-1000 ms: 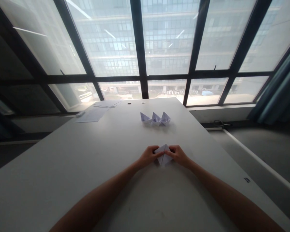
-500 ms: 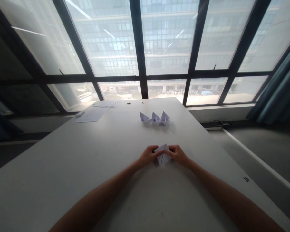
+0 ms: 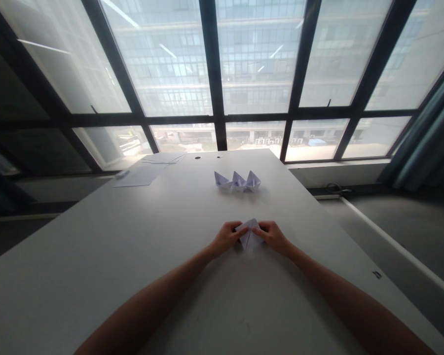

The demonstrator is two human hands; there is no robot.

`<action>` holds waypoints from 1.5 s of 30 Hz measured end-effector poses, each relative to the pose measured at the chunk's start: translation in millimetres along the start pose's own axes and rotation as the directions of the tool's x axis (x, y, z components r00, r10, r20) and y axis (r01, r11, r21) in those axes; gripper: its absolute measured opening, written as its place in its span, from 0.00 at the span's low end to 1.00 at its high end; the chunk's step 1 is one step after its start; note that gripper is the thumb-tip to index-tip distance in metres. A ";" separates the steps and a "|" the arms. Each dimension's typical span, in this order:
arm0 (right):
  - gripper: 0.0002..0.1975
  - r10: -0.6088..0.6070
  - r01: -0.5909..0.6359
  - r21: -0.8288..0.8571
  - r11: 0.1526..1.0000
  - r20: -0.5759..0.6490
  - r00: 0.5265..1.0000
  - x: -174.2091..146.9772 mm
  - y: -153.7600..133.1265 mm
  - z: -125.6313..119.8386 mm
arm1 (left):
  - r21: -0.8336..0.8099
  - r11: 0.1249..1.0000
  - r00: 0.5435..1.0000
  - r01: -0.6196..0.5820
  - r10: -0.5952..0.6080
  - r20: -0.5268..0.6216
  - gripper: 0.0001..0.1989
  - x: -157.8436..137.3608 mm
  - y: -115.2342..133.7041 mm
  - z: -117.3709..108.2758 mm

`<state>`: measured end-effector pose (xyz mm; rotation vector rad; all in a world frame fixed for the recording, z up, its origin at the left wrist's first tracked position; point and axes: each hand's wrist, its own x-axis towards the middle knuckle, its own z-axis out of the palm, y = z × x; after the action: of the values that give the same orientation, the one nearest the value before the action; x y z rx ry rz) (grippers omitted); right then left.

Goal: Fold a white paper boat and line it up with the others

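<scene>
Head view: two bare hands hold one small folded paper [image 3: 249, 240] out in front, at the near part of a big white table [image 3: 133, 246].
Left hand: the left hand [image 3: 225, 238] pinches the left side of the paper. Its thumb lies on the front, and most of the other fingers hide behind.
Right hand: the right hand [image 3: 274, 237] pinches the right side the same way, so the paper is held tight from both sides. The two thumb tips come near each other in the middle.
Ripping: the paper could tear, I think, if both hands pull hard away from each other, because paper is thin.
Squashing: it could get bent in the wrong spot if the thumbs push too much.
Popping open: the folds could slip loose if one hand lets go too soon.
Paper shape: it looks like a white diamond, with one point up and one point down. A thin dark line runs down its middle. I can't tell if that is a fold or a gap.
Bottom point: I can't tell if it touches the table.
Paper boats: three white paper boats [image 3: 239, 184] sit close together in a row, past the hands.
Flat sheets: white sheets [image 3: 138, 176] lie far off on the left.
</scene>
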<state>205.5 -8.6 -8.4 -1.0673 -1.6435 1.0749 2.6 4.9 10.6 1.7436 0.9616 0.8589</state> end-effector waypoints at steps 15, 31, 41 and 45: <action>0.21 -0.007 0.012 0.067 0.998 -0.078 0.997 1.1 1.3 2.8 | -0.218 0.973 0.996 0.078 -0.086 -0.028 0.24 -1.6 4.3 -0.9; 0.22 -0.062 0.092 0.063 0.994 -0.370 0.927 1.4 -7.9 0.8 | -0.499 0.865 0.980 0.057 -0.143 -0.137 0.21 1.6 -6.9 -6.6; 0.19 0.096 0.023 0.223 0.974 -0.508 0.856 6.0 4.3 -6.2 | -0.812 0.578 0.955 -0.077 -0.192 -0.227 0.18 12.3 -17.6 -11.4; 0.22 0.151 -0.001 0.298 0.955 -0.481 0.864 6.9 9.5 -5.0 | -0.826 0.555 0.934 -0.095 -0.238 -0.267 0.15 14.2 -19.8 -15.6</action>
<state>210.3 1.4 -14.8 -1.1071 -1.0012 0.9498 -9.1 28.6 -1.1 0.7085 0.6423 1.3298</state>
